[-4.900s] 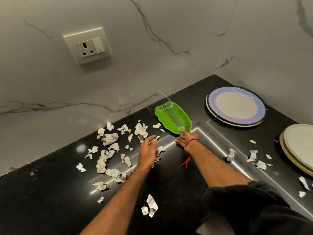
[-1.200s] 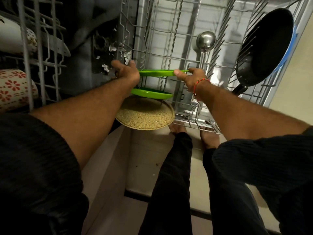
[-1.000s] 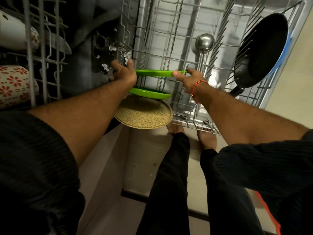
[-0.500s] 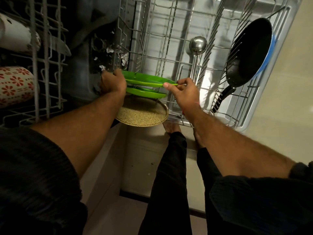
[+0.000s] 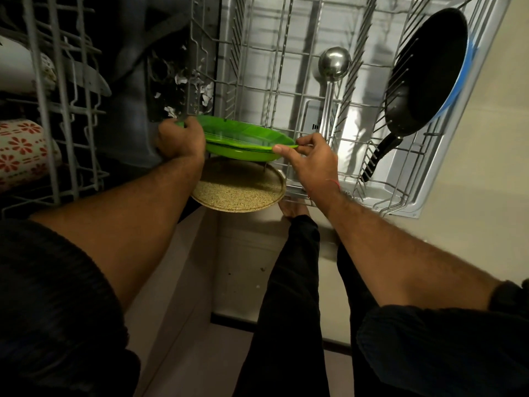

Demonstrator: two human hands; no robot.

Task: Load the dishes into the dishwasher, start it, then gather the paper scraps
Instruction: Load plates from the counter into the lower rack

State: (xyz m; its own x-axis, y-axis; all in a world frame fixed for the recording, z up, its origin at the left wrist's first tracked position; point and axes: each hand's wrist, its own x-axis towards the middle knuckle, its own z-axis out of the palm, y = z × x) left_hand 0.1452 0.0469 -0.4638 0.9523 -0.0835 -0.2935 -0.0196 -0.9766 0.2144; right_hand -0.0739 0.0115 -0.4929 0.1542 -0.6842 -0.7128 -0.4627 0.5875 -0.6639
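A home kitchen: open dishwasher rack point(image 5: 286, 67) holding a frying pan point(image 5: 426, 75).

Green plate point(image 5: 243, 134): glossy, smooth plastic, translucent at the rim. Speckled plate point(image 5: 237, 191), at 6 o'clock of it: matt, grainy. Rack point(image 5: 286, 67): coated grey wire. Ladle point(image 5: 334, 64), at 1 o'clock: polished metal. Pan point(image 5: 426, 73), at 2 o'clock: matt black inside. Sleeve point(image 5: 54, 296): ribbed dark knit.

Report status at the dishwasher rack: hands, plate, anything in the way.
Left hand and right hand both grip upper green plate. Plate over second green plate, not yet slotted. Speckled plate beneath; ladle close right.
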